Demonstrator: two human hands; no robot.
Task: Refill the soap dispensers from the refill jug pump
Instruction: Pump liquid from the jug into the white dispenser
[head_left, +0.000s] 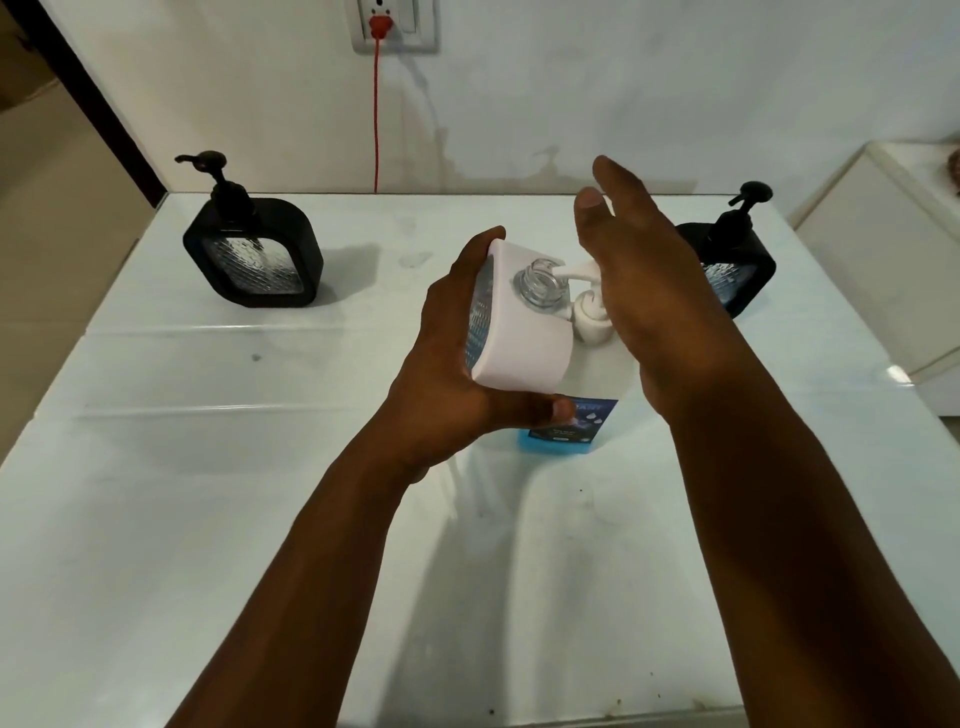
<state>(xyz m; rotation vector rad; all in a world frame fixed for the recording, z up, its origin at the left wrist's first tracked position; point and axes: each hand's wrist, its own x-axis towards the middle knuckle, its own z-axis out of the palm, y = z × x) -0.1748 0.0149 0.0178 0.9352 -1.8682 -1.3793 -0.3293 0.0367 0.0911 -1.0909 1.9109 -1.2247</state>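
White dispenser (519, 332): we hold it tilted, cap off, its clear open neck (540, 283) at the jug's spout, above the middle of the white worktop (208, 467).
Handling: we judge it rigid, smooth, light while empty; best held round the body.
Left hand (447, 374): wrapped round the dispenser body, thumb underneath.
Right hand (649, 291): fingers straight, palm over the white jug pump (589, 312); contact unclear.
Refill jug (566, 426): blue, mid-worktop, beneath both hands.
Black dispensers: far left corner (254, 249), far right corner (737, 265).
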